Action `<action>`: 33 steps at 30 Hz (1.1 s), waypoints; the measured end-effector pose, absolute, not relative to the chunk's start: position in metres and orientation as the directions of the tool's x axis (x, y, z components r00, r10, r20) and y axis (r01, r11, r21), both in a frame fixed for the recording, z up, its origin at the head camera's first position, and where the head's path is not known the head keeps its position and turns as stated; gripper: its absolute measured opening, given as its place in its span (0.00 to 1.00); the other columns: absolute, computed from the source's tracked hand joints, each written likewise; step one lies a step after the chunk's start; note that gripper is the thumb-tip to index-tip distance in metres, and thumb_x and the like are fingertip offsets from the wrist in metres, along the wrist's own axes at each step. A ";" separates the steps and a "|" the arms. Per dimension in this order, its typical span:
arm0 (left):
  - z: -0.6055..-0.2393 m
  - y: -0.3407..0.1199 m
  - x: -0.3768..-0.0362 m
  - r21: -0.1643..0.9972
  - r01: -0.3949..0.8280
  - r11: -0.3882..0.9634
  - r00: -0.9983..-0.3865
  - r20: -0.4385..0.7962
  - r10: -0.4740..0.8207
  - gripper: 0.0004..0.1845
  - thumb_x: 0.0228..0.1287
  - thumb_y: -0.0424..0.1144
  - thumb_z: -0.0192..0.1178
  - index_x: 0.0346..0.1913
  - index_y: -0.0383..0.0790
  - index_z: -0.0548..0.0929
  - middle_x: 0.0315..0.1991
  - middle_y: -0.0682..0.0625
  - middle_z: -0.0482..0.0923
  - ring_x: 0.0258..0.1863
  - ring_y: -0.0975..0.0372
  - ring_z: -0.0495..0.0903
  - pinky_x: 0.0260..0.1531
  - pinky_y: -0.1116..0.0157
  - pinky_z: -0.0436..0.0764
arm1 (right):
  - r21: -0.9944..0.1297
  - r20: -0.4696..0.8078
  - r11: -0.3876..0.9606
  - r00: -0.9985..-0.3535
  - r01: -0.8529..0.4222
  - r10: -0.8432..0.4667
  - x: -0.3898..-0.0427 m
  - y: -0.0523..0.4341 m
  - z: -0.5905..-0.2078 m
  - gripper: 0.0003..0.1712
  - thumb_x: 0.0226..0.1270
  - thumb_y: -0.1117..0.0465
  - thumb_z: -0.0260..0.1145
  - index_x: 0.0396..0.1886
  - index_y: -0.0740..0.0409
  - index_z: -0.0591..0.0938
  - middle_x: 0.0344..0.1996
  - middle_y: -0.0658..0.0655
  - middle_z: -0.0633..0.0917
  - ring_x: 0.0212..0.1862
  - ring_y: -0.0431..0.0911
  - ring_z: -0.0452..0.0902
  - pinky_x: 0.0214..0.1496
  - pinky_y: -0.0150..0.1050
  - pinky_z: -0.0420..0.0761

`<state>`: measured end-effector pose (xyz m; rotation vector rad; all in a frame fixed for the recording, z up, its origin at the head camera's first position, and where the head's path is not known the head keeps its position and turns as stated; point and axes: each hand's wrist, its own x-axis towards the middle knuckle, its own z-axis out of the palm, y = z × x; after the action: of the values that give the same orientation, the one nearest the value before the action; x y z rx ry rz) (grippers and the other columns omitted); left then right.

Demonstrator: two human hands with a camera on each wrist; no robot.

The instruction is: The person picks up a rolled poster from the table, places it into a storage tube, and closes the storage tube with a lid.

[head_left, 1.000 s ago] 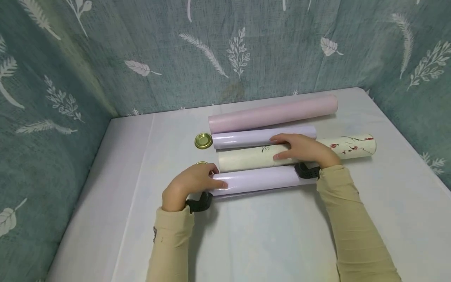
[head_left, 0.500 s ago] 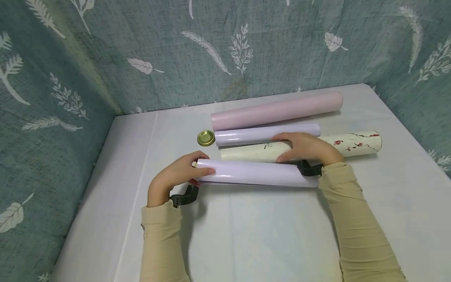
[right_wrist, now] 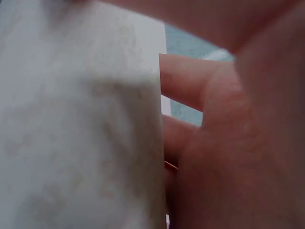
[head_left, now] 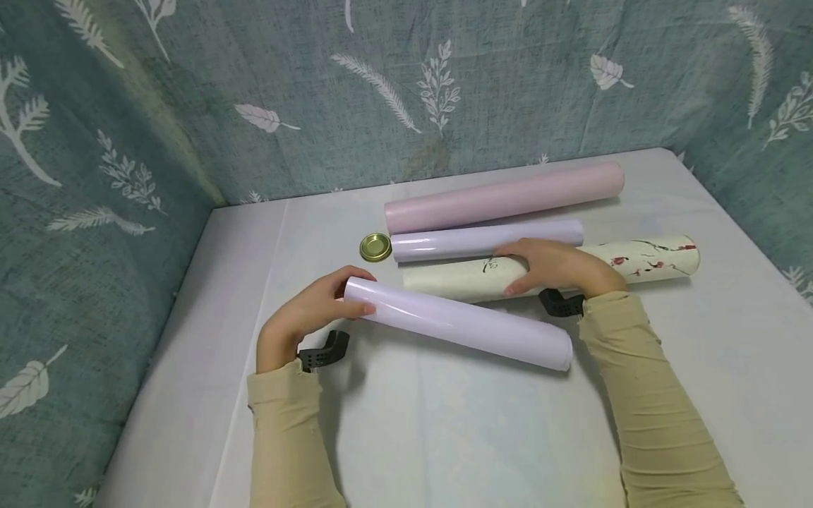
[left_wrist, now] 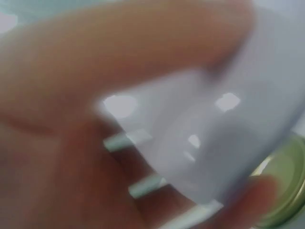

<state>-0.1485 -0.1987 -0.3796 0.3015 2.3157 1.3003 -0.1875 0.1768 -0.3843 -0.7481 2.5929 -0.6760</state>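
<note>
My left hand [head_left: 308,310] grips the left end of a glossy pale lavender paper roll [head_left: 460,324], thumb on the near side. This roll slants, its right end closer to me. In the left wrist view the roll's open end [left_wrist: 181,124] shows between thumb and fingers. A cream roll [head_left: 654,262] with red blossoms and dark branches lies behind it. Over its middle, my right hand [head_left: 562,268] holds it with thumb in front and fingers behind. The right wrist view is largely filled by the cream surface [right_wrist: 71,124], blurred.
Behind the cream roll lie a second lavender roll [head_left: 483,240] and a thicker pink roll [head_left: 508,196]. A gold jar lid [head_left: 375,247] sits left of them on the white tabletop [head_left: 406,437]. Patterned green cloth [head_left: 375,134] encloses the back and sides.
My left hand has shifted left, drawing the front lavender roll away from the cream one; its right end has swung towards me. My right hand stays on the cream roll.
</note>
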 end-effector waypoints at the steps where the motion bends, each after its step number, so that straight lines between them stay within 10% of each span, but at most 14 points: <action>1: -0.378 -0.200 -0.148 0.856 -0.033 0.516 -0.877 -0.273 0.397 0.23 0.50 0.46 0.66 0.50 0.53 0.72 0.42 0.46 0.75 0.39 0.56 0.74 0.41 0.60 0.72 | -0.533 -0.196 0.740 -0.791 -0.410 -0.580 -0.188 0.176 -0.385 0.39 0.47 0.50 0.71 0.59 0.57 0.69 0.55 0.60 0.72 0.57 0.52 0.64 0.58 0.48 0.61; 11: -0.364 -0.204 -0.138 0.944 -0.157 0.289 -0.887 -0.263 0.379 0.28 0.57 0.37 0.60 0.59 0.39 0.61 0.49 0.38 0.66 0.40 0.39 0.75 0.31 0.53 0.78 | -0.478 -0.173 0.752 -0.791 -0.454 -0.587 -0.187 0.167 -0.393 0.43 0.45 0.45 0.70 0.62 0.54 0.67 0.57 0.56 0.72 0.57 0.51 0.67 0.57 0.48 0.64; 25: -0.384 -0.205 -0.150 0.914 -0.154 0.375 -0.913 -0.277 0.299 0.31 0.57 0.55 0.56 0.62 0.52 0.62 0.49 0.42 0.66 0.34 0.47 0.74 0.34 0.59 0.77 | -0.312 -0.183 0.839 -0.838 -0.446 -0.513 -0.184 0.150 -0.392 0.43 0.35 0.38 0.72 0.54 0.49 0.73 0.45 0.50 0.79 0.45 0.47 0.73 0.44 0.47 0.70; 33: -0.390 -0.201 -0.154 0.969 -0.123 0.214 -0.925 -0.190 0.328 0.29 0.57 0.44 0.61 0.60 0.45 0.65 0.50 0.40 0.66 0.39 0.52 0.74 0.35 0.61 0.78 | -0.326 -0.143 0.830 -0.844 -0.453 -0.517 -0.188 0.151 -0.396 0.39 0.35 0.43 0.72 0.50 0.53 0.74 0.43 0.51 0.79 0.44 0.48 0.73 0.45 0.47 0.70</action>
<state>-0.1542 -0.2010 -0.3896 0.1908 2.1399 1.7602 -0.1884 0.1513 -0.3962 -0.7492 2.7863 -0.4135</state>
